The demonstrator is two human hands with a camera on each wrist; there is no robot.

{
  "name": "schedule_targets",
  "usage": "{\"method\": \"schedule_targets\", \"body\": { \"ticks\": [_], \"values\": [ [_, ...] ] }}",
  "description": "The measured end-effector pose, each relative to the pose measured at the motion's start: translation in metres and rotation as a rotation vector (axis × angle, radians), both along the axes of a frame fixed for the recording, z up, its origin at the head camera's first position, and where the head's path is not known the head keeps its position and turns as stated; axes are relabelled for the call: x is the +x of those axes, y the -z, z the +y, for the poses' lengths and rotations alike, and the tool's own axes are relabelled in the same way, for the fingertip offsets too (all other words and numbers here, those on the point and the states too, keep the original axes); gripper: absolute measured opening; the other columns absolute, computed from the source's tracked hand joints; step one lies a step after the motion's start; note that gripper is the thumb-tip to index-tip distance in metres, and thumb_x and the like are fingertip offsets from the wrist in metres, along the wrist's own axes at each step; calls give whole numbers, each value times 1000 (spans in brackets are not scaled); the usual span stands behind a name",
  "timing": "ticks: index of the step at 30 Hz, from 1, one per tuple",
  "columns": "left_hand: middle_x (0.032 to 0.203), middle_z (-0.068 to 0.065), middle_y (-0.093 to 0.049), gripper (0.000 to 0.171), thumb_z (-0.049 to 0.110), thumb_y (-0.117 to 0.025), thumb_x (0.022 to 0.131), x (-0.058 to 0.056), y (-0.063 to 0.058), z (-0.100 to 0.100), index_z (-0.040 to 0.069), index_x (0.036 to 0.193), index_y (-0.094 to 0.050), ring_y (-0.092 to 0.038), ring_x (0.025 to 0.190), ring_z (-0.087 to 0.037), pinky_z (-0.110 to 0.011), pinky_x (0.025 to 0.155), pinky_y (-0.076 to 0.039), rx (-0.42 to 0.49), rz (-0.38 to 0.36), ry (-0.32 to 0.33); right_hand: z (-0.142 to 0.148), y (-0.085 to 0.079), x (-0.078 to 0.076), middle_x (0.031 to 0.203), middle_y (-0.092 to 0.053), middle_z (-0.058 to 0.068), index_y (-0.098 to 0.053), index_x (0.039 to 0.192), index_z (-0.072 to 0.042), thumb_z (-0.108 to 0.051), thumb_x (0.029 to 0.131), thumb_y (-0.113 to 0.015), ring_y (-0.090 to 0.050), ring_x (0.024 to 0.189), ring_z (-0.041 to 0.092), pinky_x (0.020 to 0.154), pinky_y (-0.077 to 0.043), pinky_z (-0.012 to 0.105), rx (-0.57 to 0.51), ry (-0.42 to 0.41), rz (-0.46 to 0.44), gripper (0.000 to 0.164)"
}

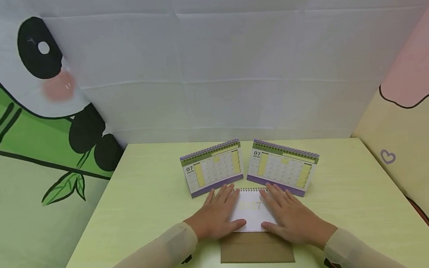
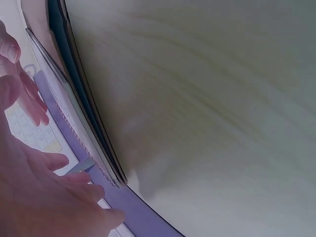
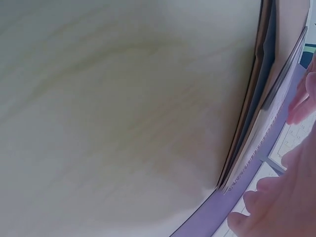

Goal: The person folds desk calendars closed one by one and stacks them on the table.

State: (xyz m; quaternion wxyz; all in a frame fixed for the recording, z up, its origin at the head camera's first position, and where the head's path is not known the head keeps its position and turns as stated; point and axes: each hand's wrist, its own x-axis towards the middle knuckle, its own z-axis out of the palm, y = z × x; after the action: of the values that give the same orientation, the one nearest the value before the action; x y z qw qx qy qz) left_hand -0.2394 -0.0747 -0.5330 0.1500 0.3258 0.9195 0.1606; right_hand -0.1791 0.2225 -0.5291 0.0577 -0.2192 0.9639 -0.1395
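A small spiral-bound desk calendar (image 1: 249,215) with a white cover and pale gold numbers lies flat at the front middle of the table. Its brown card base (image 1: 256,249) sticks out toward the front. My left hand (image 1: 217,216) rests on the calendar's left side, fingers extended and pointing away. On the right side lies my right hand (image 1: 292,217), also with straight fingers, its thumb on the white cover. From the side, the left wrist view shows the calendar's layered edge (image 2: 86,108) close to the tabletop. Both hands partly cover the calendar's sides.
Two purple-and-green desk calendars stand tilted behind the hands, one at left (image 1: 214,172) and one at right (image 1: 283,167). A pale wood-grain table (image 1: 146,185) bears everything. A white cloth (image 1: 224,66) hangs behind, with cartoon-printed panels on both sides.
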Motion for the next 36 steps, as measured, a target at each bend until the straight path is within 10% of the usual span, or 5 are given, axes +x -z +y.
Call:
{"method": "schedule_targets", "body": {
  "ticks": [22, 36],
  "values": [
    [198, -16, -26, 94, 67, -60, 117, 2, -10, -6, 9, 187, -33, -26, 186, -37, -70, 151, -18, 20, -18, -66, 7, 10, 3, 193, -33, 26, -35, 185, -3, -61, 119, -62, -40, 178, 49, 142, -37, 74, -13, 61, 56, 92],
    [195, -21, -31, 94, 61, -63, 116, -1, -5, -7, 5, 186, -33, -33, 183, -43, -66, 150, -28, 101, -60, -125, 0, 3, 4, 183, -48, 32, -39, 180, 7, -44, 120, -69, -53, 166, 55, 134, -47, 75, -61, 237, 81, 84]
  ]
}}
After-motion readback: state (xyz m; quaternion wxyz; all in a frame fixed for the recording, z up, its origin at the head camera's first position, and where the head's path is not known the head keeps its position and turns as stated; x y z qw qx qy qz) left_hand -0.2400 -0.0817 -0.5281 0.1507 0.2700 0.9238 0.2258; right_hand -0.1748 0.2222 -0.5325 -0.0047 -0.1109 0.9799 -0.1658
